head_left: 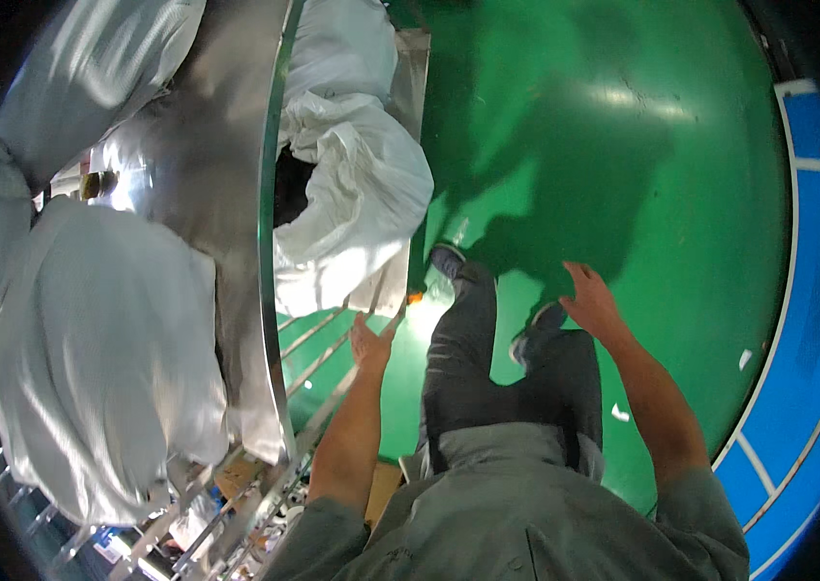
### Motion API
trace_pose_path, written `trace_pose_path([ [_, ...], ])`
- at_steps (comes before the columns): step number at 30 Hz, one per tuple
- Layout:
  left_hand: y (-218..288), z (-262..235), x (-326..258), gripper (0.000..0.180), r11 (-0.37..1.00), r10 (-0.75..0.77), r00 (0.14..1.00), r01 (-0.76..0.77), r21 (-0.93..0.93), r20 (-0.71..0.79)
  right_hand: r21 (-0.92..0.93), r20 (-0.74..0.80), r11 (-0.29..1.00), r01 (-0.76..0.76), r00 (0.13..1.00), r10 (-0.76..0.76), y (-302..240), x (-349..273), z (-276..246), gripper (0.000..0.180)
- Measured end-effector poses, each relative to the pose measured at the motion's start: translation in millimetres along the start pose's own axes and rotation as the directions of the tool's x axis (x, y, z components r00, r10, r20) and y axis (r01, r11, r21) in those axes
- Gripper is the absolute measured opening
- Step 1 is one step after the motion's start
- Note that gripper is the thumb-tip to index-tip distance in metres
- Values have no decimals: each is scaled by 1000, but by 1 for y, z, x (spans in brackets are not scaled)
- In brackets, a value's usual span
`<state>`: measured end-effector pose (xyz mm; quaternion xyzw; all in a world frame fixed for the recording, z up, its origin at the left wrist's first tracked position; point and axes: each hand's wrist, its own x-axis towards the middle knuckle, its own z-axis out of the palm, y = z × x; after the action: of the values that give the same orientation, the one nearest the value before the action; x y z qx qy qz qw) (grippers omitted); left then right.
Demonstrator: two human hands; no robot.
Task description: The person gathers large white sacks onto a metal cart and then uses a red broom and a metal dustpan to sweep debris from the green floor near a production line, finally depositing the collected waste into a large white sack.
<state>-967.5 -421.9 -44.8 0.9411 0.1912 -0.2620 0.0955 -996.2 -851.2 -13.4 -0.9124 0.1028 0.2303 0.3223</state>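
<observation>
My left hand [369, 344] is beside the metal rack, just below a white cloth sack [357, 194]. Its fingers are stretched out and nothing is in them. A dark opening shows at the left side of that sack, which rests on a metal shelf [413, 97]. Out over the green floor is my right hand [592, 302], holding nothing, its fingers loosely spread.
Larger white sacks [105, 358] lie on a steel table [221, 126] to the left. Below it, metal bars [318, 363] run over cluttered items. Blue panels [807, 320] line the right side. Paper scraps [620, 413] lie on the green floor [681, 213].
</observation>
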Motion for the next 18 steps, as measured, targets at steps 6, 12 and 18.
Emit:
trace_pose_path([
  [6,30,-17,109,101,995,-31,953,59,85,-303,-98,-49,916,389,917,-395,-97,237,29,83],
  [12,54,-32,218,88,963,-134,881,225,151,-454,-336,-61,663,669,687,-724,-200,439,85,97],
  [18,-52,-47,281,44,989,-19,629,-103,-108,-777,-420,34,482,769,544,-838,-276,530,146,93],
])
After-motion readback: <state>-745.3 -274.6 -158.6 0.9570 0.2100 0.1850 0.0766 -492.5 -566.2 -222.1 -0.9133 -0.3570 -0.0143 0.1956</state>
